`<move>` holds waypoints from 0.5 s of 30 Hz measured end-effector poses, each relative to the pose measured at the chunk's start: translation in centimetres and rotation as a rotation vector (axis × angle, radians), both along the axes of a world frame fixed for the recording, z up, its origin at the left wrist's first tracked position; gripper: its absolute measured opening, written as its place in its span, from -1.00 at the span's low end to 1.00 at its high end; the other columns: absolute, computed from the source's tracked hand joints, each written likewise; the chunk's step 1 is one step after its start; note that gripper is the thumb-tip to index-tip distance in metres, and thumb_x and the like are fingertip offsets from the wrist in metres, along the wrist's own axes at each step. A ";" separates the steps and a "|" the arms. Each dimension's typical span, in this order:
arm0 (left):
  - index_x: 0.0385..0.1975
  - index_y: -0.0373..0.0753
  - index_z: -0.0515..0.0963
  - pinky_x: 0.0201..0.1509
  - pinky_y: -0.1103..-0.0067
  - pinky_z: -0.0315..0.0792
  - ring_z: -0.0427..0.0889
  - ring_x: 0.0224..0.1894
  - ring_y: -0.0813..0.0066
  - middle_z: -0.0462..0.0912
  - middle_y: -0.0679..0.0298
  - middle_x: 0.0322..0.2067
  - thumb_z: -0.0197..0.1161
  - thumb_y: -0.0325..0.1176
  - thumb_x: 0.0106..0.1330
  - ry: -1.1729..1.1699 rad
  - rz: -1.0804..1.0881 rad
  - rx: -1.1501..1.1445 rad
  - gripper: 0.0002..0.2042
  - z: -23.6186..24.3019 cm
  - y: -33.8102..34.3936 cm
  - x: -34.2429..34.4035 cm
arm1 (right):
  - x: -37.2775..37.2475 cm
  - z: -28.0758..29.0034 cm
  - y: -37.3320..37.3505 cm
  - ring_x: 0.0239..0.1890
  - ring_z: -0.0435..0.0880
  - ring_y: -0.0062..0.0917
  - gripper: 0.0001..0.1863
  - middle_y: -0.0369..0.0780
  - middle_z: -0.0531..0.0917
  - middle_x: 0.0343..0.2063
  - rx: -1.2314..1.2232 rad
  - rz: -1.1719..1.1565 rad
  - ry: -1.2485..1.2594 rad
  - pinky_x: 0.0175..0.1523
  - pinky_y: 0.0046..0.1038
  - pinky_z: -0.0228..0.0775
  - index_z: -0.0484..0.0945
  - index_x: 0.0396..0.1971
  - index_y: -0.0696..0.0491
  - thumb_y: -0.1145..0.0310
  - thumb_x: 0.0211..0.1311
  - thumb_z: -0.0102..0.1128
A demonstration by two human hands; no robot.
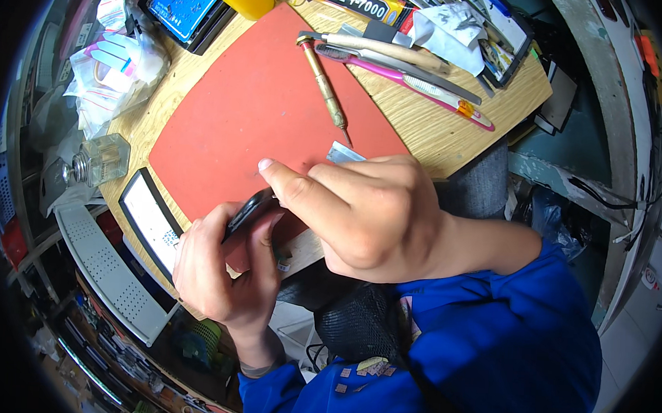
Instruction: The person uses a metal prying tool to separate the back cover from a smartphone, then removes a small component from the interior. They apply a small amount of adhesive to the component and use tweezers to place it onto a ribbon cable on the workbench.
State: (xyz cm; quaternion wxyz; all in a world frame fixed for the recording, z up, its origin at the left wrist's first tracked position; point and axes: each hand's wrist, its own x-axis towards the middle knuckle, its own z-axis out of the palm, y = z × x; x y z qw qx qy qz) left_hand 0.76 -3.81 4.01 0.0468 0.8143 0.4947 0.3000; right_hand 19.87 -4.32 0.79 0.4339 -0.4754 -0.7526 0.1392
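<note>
"Black slim slab (249, 212): where is it?"

"At six o'clock from the middle of the red mat (231, 121), held up and tilted, with a narrow edge toward the viewer."

"Which hand has it?"

"The person's left hand (221, 272) is clamped on it, thumb on one side and fingers on the other."

"And the right?"

"The right hand (378, 216) stretches one finger out past the slab's upper end, the others curled. Whether it pinches anything cannot be told; its underside is hidden."

"Any writing about?"

"At one o'clock, a yellow box (351, 1) bears large pale characters on a black band. Between ten and eleven, a blue panel (181, 12) carries pale print, too small to read. At eight, a white dark-rimmed panel (149, 217) has a cluster of small dark marks, also unreadable."

"What else lies near?"

"A brass-coloured screwdriver (324, 84) on the mat, between one and two o'clock; a metal blade (342, 153) at four, beside the right hand; and a pink toothbrush (403, 78) between two and three, on the wooden tabletop (452, 145)."
</note>
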 end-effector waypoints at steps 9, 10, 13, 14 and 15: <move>-0.18 -0.32 0.67 -0.32 0.42 0.52 0.70 -0.44 0.20 0.72 0.17 -0.40 0.62 -0.46 0.12 0.079 0.065 0.034 -0.70 -0.5 0.2 1.2 | -2.4 -1.1 -0.7 -0.55 0.68 -0.45 -0.49 -0.23 0.64 -0.52 0.008 -0.230 -0.037 -0.46 -0.43 0.53 0.68 0.17 0.29 0.63 0.15 0.28; -0.17 -0.32 0.67 -0.33 0.42 0.51 0.70 -0.44 0.20 0.72 0.17 -0.40 0.62 -0.46 0.12 0.091 0.065 0.061 -0.69 -0.5 0.3 1.3 | -2.4 -1.0 -0.6 -0.53 0.71 -0.44 -0.50 -0.21 0.67 -0.50 0.007 -0.235 -0.026 -0.45 -0.42 0.55 0.68 0.16 0.29 0.64 0.15 0.28; -0.17 -0.31 0.68 -0.33 0.42 0.51 0.70 -0.45 0.20 0.72 0.17 -0.41 0.62 -0.46 0.12 0.115 0.071 0.024 -0.70 -0.3 0.3 1.1 | -1.2 -1.0 0.6 -0.46 0.79 -0.39 -0.51 -0.15 0.75 -0.43 -0.031 -0.129 0.075 -0.40 -0.41 0.63 0.70 0.12 0.28 0.69 0.11 0.28; -0.18 -0.31 0.68 -0.33 0.42 0.52 0.70 -0.45 0.20 0.72 0.17 -0.40 0.62 -0.46 0.12 0.101 0.062 0.015 -0.70 -0.4 0.3 1.1 | -0.4 -0.8 0.8 -0.42 0.83 -0.34 -0.53 -0.11 0.79 -0.39 -0.101 -0.046 0.119 -0.37 -0.38 0.68 0.72 0.07 0.26 0.73 0.08 0.27; -0.18 -0.30 0.68 -0.33 0.42 0.52 0.71 -0.44 0.20 0.72 0.17 -0.40 0.62 -0.46 0.12 0.092 0.062 0.011 -0.70 -0.4 0.3 1.1 | 0.3 -0.9 1.4 -0.46 0.82 -0.35 -0.55 -0.12 0.78 -0.42 -0.091 0.018 0.119 -0.41 -0.38 0.66 0.74 0.04 0.25 0.70 0.08 0.27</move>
